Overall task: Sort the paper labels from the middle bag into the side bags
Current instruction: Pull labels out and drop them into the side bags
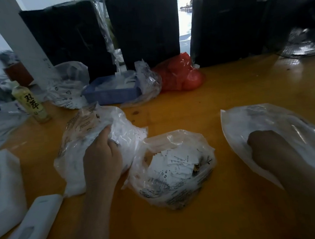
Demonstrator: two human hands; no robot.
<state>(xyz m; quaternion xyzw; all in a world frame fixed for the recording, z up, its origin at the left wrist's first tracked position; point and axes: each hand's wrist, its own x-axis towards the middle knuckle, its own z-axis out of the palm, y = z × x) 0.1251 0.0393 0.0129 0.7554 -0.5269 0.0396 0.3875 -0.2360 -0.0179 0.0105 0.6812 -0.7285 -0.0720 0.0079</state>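
Showing glossy varnished wood on table (217,100), yellow-orange, mirroring light toward far right corner. Showing thin clear crinkled plastic film, shiny, on middle bag (176,190) near front edge; matt white paper on labels (176,162) inside. Showing same wrinkled glossy film on left bag (79,132); smoother, cloudier film on right bag (264,117). Gleaming red glossy plastic on bag (179,75) at far edge. Showing matt blue plastic on tray (112,95); smooth glossy plastic on bottle (30,104) by left edge.
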